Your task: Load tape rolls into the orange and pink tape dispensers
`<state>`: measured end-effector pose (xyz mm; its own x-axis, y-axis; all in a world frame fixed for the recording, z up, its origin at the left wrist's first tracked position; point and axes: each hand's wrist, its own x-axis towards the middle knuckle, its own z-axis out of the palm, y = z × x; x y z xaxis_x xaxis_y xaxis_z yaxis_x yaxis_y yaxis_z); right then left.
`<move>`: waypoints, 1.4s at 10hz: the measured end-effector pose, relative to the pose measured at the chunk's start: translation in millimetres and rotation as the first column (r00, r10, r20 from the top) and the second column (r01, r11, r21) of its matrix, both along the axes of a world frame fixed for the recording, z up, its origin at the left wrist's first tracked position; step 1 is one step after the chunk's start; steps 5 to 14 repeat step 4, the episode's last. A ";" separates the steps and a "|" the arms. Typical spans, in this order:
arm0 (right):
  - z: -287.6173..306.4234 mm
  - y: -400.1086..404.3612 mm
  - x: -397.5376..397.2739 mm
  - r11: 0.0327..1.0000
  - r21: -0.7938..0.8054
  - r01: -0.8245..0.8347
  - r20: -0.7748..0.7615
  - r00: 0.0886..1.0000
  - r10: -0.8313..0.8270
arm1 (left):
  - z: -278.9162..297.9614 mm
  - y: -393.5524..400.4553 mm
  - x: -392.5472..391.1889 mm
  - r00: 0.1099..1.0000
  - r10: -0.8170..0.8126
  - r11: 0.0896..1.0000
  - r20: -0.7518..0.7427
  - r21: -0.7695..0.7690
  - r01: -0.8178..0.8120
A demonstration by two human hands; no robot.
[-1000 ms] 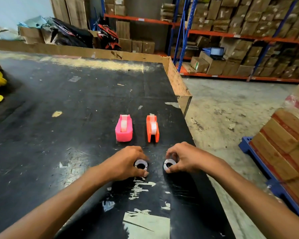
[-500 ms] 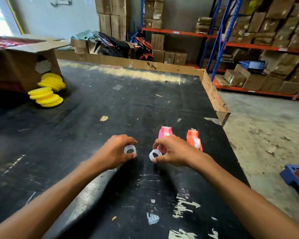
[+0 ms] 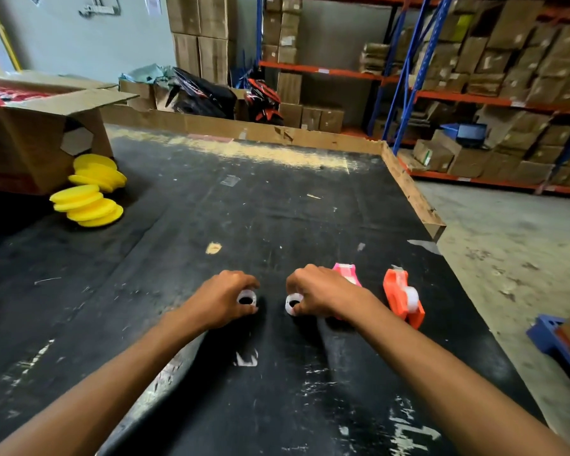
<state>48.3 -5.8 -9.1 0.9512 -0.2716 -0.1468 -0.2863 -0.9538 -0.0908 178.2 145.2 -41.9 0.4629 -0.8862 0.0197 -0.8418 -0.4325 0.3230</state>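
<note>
On the black table [image 3: 277, 209], my left hand [image 3: 222, 299] grips a small clear tape roll [image 3: 247, 297] that rests on the surface. A few centimetres to the right, my right hand [image 3: 320, 296] grips a second clear tape roll [image 3: 293, 303], also low on the table. The pink tape dispenser [image 3: 346, 273] stands just behind my right hand and is mostly hidden by it. To its right, the orange tape dispenser [image 3: 403, 299] lies near the table's right edge, with a whitish roll showing in it.
An open cardboard box [image 3: 30, 139] lies at the far left with two stacks of yellow round pads [image 3: 88, 192] beside it. A wooden rim [image 3: 408, 189] borders the table's far and right sides. Shelves of cartons stand behind, and a blue pallet [image 3: 553, 337] sits right.
Both hands have carried the tape rolls to the left, from in front of the dispensers to left of them; my view swung left as well, revealing the box and yellow pads.
</note>
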 end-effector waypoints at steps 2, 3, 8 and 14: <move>0.1 4.1 -4.2 1.000 0.014 -0.006 0.008 1.000 0.006 | -7.1 0.7 3.0 1.000 -0.011 0.999 -0.024 -0.036 0.010; 7.5 5.5 -9.5 0.999 0.041 0.005 0.021 1.000 -0.006 | -4.0 -0.1 -0.2 0.998 0.027 0.999 -0.053 -0.035 -0.029; 9.6 11.4 -23.9 0.999 0.030 -0.025 0.078 0.997 0.023 | -3.3 0.9 -9.1 0.999 0.041 0.997 -0.019 -0.071 -0.043; 9.6 11.4 -23.9 0.999 0.030 -0.025 0.078 0.997 0.023 | -3.3 0.9 -9.1 0.999 0.041 0.997 -0.019 -0.071 -0.043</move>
